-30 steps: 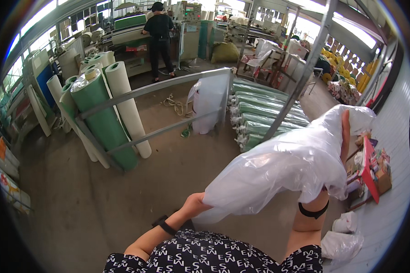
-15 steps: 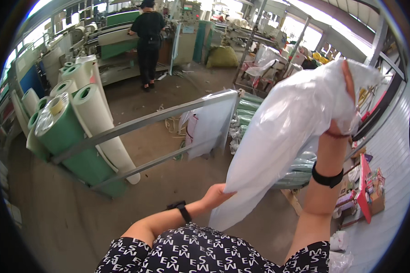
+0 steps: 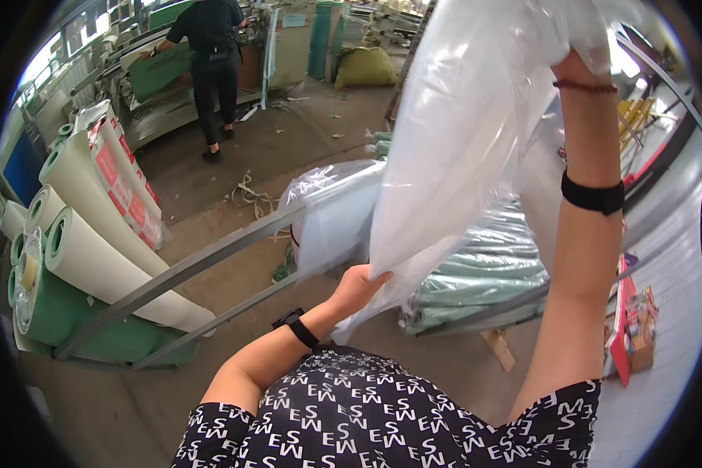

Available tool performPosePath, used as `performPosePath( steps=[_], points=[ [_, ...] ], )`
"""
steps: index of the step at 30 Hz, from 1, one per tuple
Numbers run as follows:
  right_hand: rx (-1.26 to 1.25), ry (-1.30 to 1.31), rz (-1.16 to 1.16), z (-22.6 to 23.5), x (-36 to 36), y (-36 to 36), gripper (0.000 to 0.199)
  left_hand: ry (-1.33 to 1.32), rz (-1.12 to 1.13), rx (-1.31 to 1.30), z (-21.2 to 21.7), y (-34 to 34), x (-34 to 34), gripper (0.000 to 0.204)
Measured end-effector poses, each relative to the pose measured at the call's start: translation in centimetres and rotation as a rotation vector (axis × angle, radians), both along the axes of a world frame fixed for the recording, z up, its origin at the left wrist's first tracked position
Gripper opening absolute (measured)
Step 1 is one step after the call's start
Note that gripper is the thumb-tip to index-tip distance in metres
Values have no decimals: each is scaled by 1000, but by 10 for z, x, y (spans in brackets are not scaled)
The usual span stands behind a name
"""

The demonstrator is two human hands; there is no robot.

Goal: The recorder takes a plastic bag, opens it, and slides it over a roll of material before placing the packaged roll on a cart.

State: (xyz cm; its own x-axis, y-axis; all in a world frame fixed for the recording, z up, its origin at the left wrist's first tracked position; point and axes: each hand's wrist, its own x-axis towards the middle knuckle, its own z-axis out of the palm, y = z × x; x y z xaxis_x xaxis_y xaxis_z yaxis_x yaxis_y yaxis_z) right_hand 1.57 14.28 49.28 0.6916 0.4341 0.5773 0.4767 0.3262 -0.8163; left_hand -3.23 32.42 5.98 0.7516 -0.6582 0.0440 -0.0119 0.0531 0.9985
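A long, clear plastic bag (image 3: 452, 148) hangs across the space in front of me, wrinkled and partly see-through. At its lower left edge, my left hand (image 3: 360, 287) pinches the film between thumb and fingers. High up near the top of the picture, my right hand (image 3: 587, 64) holds the upper part of the bag; folds of film cover most of its fingers. Stretching down between the two hands, the bag hides part of a stack of wrapped green rolls (image 3: 483, 273).
A grey metal rail frame (image 3: 210, 253) crosses in front of me, with clear sheeting (image 3: 335, 210) draped over its end. Large green and white rolls (image 3: 101, 273) lean at the left. A person (image 3: 210, 70) stands at a machine beyond. A red table (image 3: 622, 327) holds boxes at right.
My right hand has risen with the bag, pulling it more upright. My left hand has moved up slightly, still pinching the edge. The view has tilted down, and the person has turned toward the machine's left.
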Motion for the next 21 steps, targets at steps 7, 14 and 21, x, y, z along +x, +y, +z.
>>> performPosePath(
  steps=[7,14,21],
  points=[
    [-115,-390,106,46,215,7,29,68,244,-95,38,-4,111,26],
    [173,267,-27,8,424,108,61,442,518,-156,50,53,243,22],
    [-545,34,-165,-193,443,36,33,735,411,8,-32,84,290,33]
  ],
)
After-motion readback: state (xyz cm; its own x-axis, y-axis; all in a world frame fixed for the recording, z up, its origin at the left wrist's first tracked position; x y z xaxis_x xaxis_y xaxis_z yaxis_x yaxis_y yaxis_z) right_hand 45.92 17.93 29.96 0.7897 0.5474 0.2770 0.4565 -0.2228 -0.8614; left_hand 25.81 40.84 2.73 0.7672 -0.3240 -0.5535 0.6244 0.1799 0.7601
